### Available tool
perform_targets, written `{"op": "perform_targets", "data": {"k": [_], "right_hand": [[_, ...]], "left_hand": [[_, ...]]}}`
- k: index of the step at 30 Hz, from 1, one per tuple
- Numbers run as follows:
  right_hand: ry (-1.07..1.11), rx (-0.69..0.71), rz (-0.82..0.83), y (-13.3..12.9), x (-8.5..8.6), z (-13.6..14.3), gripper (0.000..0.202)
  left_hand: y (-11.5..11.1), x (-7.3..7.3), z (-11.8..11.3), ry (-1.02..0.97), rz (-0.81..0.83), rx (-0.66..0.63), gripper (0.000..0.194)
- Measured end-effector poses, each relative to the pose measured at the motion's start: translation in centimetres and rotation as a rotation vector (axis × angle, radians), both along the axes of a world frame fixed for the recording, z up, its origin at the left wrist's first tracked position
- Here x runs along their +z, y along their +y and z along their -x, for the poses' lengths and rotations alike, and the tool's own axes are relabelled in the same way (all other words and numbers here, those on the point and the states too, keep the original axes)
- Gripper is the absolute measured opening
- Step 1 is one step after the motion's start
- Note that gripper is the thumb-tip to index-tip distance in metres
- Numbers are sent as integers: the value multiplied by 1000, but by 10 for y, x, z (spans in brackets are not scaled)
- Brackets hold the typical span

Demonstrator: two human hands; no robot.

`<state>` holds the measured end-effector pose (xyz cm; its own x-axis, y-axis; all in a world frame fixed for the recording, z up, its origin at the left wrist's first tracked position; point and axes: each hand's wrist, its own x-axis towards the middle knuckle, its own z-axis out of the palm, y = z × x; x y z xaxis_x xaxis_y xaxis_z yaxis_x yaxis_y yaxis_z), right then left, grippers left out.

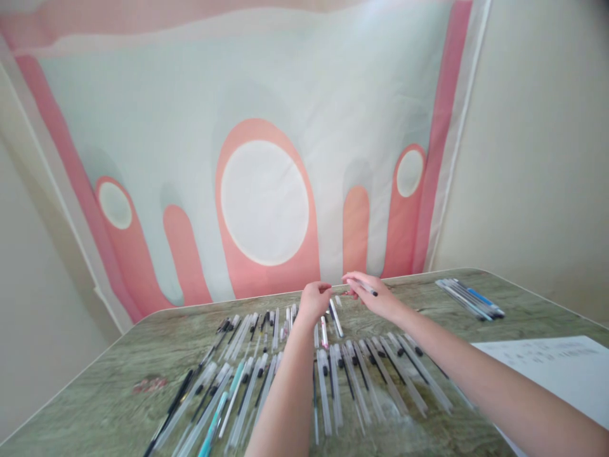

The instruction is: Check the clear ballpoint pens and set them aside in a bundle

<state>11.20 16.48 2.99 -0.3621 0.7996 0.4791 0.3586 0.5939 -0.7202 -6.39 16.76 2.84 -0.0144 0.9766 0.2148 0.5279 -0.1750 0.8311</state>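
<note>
My right hand [375, 297] is closed on a slim pen [367, 288] whose dark end points toward me. Just left of it, my left hand [315, 302] has its fingers bent together in a pinch; whatever they hold, if anything, is too small to make out. Beneath both hands lie white pens [335, 317] and a pen with pink marks [324, 332]. Closer to me, a row of clear pen barrels [349, 381] with dark refills and caps spreads across the table, partly hidden by my left forearm.
The wood-grain table [109, 381] meets a wall hanging [266, 279] at the back. Turquoise pens [214, 422] and black pens [174, 406] lie at front left. A bundle of pens [469, 298] rests at the far right, behind a printed paper sheet [547, 374].
</note>
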Motion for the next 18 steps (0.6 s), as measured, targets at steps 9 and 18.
{"op": "perform_targets", "data": {"k": [9, 18], "right_hand": [[-263, 56, -114, 57, -51, 34, 29], [-318, 29, -47, 53, -71, 22, 32]], "left_hand": [[-22, 38, 21, -205, 13, -5, 26], [-41, 68, 24, -357, -53, -76, 30]]}}
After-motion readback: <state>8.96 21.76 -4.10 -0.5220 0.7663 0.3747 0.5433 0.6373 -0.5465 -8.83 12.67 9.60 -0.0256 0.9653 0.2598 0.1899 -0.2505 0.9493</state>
